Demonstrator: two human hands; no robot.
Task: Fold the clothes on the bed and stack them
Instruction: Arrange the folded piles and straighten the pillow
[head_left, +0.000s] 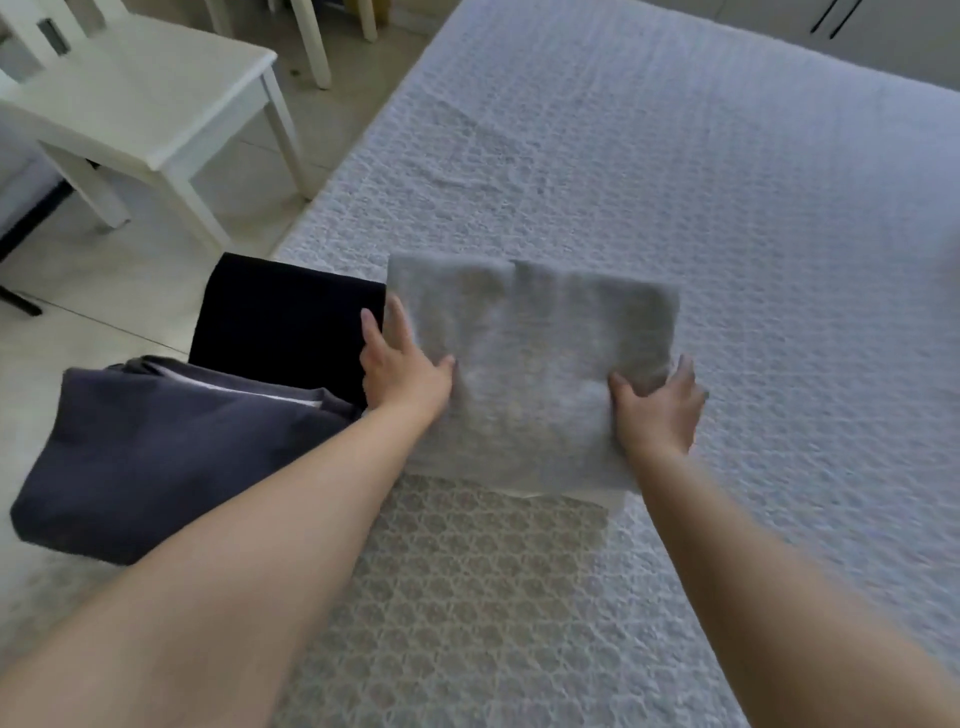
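A folded light grey garment (530, 353) is held just above the white quilted bed (727, 234). My left hand (400, 364) grips its left edge, thumb on top and fingers underneath. My right hand (657, 402) grips its right edge the same way. To the left lies a folded black garment (280, 317) at the bed's corner. In front of that sits a folded dark blue-grey garment (156, 452), partly covered by my left forearm.
A white chair (150, 109) stands on the tiled floor (130, 270) left of the bed. White cupboard fronts with dark handles (831, 21) line the far right. The bed's left edge runs diagonally past the black garment.
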